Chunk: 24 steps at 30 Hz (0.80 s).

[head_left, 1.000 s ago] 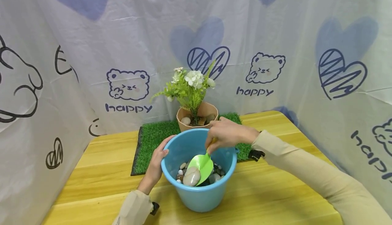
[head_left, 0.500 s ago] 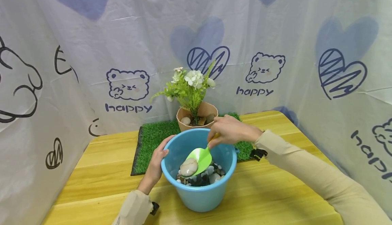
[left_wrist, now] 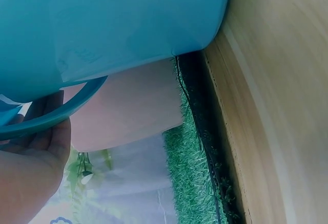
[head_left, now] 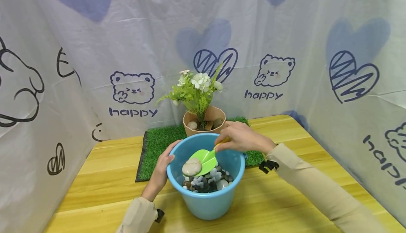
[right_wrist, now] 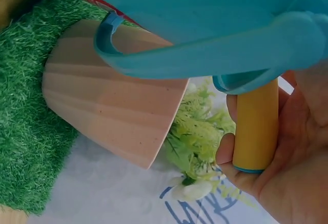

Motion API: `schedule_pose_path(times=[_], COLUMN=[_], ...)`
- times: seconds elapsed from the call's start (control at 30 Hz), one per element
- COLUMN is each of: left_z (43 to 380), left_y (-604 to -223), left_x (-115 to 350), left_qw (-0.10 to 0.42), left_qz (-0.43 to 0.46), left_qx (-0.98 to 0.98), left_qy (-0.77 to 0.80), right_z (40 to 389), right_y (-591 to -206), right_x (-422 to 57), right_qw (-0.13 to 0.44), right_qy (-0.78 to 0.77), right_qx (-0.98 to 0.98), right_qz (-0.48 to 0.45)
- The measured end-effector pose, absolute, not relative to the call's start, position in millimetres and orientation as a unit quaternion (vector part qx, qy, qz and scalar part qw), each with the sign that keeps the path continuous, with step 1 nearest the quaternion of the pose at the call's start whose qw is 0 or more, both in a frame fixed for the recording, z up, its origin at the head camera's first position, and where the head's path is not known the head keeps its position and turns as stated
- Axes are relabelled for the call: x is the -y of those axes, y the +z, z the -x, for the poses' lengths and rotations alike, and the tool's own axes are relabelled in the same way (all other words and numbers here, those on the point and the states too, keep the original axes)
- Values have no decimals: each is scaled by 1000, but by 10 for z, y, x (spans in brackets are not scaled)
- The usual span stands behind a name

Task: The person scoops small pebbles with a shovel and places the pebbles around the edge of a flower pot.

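A blue bucket (head_left: pixel 206 204) stands on the table, with mixed pebbles (head_left: pixel 207 183) in its bottom. My left hand (head_left: pixel 162 166) holds the bucket's left rim; in the left wrist view, that hand (left_wrist: pixel 38 147) shows behind a curved blue strip of the bucket. From above the far rim, my right hand (head_left: pixel 238 136) grips a small green shovel (head_left: pixel 206 162) whose yellow handle (right_wrist: pixel 256 126) shows in the right wrist view. On the tilted shovel blade, inside the bucket near its left wall, lies a large pale stone (head_left: pixel 191 167).
Just behind the bucket, a peach flowerpot (head_left: pixel 204 131) with white flowers (head_left: pixel 201 81) and a few stones stands on an artificial grass mat (head_left: pixel 158 152). The wooden table (head_left: pixel 104 180) is enclosed by a printed white curtain (head_left: pixel 177 21).
The shovel has risen and swung left inside the bucket, carrying the pale stone up off the pebbles. More pebbles now show beneath it. The left hand has stayed on the rim.
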<state>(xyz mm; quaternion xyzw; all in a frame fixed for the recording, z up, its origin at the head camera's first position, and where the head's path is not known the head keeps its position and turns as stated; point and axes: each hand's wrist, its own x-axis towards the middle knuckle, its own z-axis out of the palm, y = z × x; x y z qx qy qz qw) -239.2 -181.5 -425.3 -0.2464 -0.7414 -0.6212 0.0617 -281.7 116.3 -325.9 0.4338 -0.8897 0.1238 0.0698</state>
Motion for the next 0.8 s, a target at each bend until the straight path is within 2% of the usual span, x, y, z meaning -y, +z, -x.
schedule_pose_path(times=[0.3, 0.8], left_z=[2399, 2398], left_y=[-4241, -4247], left_x=[1824, 1820], left_qw=[62, 60], left_qz=[246, 243], left_qx=[748, 744], left_qy=[-613, -620], right_z=[2800, 2732], right_y=[-3314, -3270], right_x=[-1186, -1138], right_qw=[90, 72], right_qy=[152, 141], right_qx=[888, 911], right_qz=[-424, -379])
